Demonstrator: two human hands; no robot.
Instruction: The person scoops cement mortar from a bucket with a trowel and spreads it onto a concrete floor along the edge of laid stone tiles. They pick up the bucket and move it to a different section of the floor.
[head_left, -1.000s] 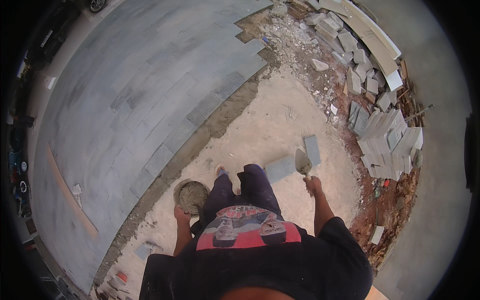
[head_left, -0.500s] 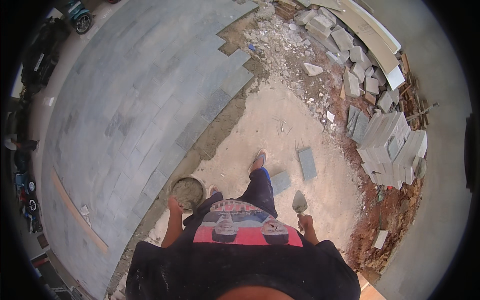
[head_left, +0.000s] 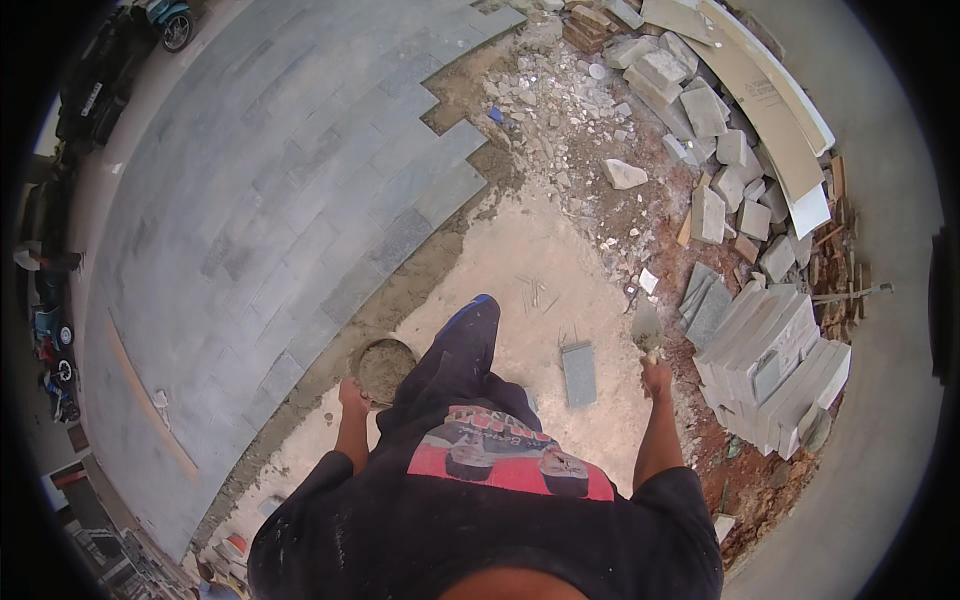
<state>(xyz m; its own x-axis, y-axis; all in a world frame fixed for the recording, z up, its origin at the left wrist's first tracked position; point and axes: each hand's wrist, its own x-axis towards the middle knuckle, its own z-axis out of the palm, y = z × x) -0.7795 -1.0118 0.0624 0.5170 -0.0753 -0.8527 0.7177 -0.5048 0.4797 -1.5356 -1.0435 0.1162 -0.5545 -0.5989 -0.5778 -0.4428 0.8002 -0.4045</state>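
Left grip (head_left: pixel 352 392) seemingly pinches the bucket (head_left: pixel 385 341), right grip (head_left: pixel 656 376) wraps the trowel (head_left: pixel 646 326)! Lettered shirt (head_left: pixel 460 525) behind and between them; stacked slabs (head_left: pixel 765 345) right of the right grip.

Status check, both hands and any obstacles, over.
Left hand holding mortar bucket. Right hand gripping mason's trowel. Possible trip hazard: loose grey paver lying between them.

Soft, even light. Grey paving (head_left: pixel 270 200) fills the left, vehicles (head_left: pixel 177 30) along its outer edge; pale bare ground (head_left: pixel 525 250) lies mid-view, with rubble (head_left: pixel 560 125) and reddish soil (head_left: pixel 755 505) to the right.
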